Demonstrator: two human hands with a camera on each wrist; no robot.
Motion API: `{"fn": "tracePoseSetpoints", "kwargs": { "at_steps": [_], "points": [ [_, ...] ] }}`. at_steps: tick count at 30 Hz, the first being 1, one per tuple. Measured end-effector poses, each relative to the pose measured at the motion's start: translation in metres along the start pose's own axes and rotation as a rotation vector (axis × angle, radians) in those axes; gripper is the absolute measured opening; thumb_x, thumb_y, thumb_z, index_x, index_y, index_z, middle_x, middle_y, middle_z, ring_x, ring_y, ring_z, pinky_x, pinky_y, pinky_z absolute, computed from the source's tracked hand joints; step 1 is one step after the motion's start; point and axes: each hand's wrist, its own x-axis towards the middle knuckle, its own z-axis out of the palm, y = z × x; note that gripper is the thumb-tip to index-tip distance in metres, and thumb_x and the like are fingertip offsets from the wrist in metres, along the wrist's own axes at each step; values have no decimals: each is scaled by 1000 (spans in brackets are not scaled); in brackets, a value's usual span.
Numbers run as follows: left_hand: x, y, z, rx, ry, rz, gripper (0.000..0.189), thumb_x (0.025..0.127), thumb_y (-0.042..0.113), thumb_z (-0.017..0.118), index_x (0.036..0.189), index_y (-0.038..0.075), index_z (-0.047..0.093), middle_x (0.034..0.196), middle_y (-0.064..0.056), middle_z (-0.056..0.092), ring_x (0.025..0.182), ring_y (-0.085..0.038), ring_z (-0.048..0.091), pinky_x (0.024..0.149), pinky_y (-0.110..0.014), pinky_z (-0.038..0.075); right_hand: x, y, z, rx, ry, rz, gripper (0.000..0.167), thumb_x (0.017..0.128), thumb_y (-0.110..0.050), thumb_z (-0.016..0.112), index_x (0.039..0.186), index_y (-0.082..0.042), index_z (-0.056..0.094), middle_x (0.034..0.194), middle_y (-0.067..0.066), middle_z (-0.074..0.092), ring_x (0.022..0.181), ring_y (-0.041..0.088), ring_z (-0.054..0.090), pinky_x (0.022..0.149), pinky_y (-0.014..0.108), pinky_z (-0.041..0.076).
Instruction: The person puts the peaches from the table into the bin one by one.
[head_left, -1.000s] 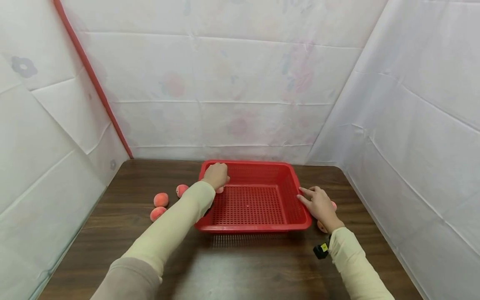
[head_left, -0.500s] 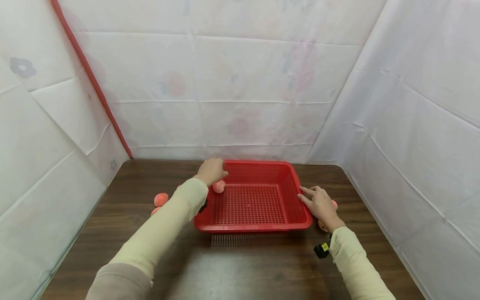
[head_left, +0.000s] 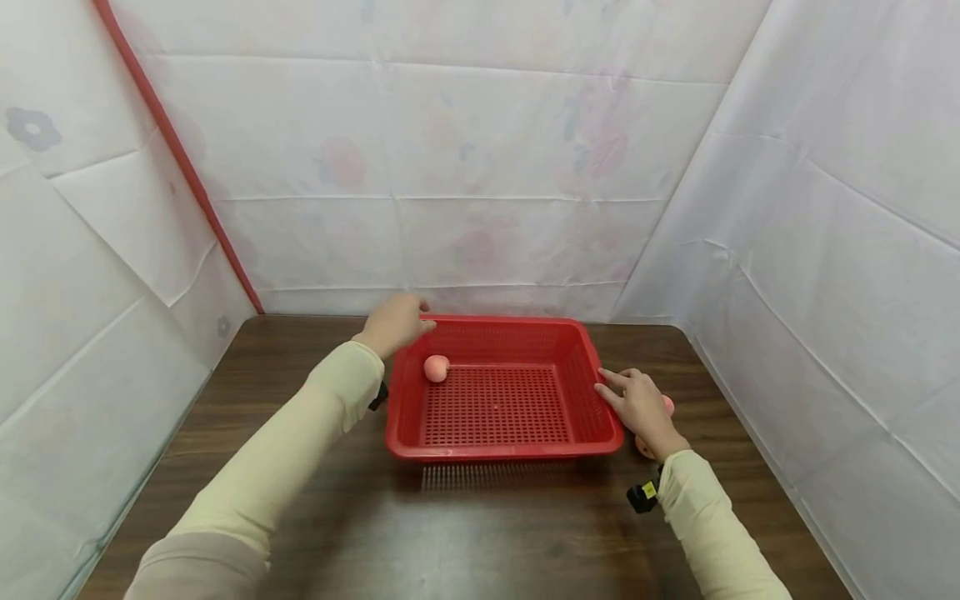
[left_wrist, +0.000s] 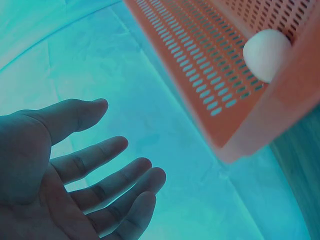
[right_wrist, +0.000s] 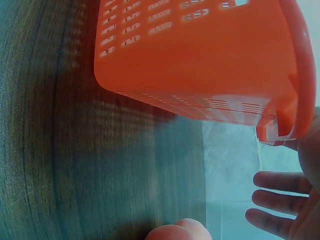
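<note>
Near the far edge of the tabletop (head_left: 465, 542), a red basket (head_left: 504, 453) sits with its long sides roughly parallel to that edge. One pale peach (head_left: 437, 368) lies inside, toward the basket's far left corner.

My left grip (head_left: 393, 325): released, beside that same corner and apart from the basket; palm visible to the wrist camera, thumb spread, four fingers loosely bent. Left arm slants in from the near left, pale yellow sleeve (head_left: 281, 442) ending at the wrist.

My right grip (head_left: 641, 412): fingertips touching the basket's right rim, not clenched; three fingers extended clear of it in the wrist view. Right arm enters from the near right, black device (head_left: 642, 497) at the wrist. Two pinkish peaches (head_left: 668, 406) rest on the tabletop right of the basket, partly hidden by my right grip and wrist.

Surface: dark brown wood grain, rounded far corners, dull glare toward the near edge. Room: creased white sheeting (head_left: 480, 167) behind and at both sides, faint floral print; red strip (head_left: 176, 148) slanting down the left rear corner.
</note>
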Motion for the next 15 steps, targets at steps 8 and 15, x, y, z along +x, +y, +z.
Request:
{"fn": "tracePoseSetpoints", "kwargs": {
  "at_steps": [8, 15],
  "points": [
    [-8, -13, -12, -28, -18, -54, 44, 95, 28, 61, 128, 1, 60, 129, -20, 62, 115, -37, 61, 90, -51, 52, 1, 0, -1, -10, -14, 3, 46, 94, -33, 64, 133, -10, 61, 112, 25, 62, 103, 39, 57, 85, 52, 50],
    [-12, -29, -13, -41, -13, -79, 45, 95, 31, 59, 129, 1, 60, 128, -21, 63, 114, -37, 61, 89, -51, 52, -1, 0, 0, -4, -10, 3, 46, 93, -33, 64, 133, -10, 61, 112, 25, 63, 103, 39, 57, 86, 52, 50]
  ]
}}
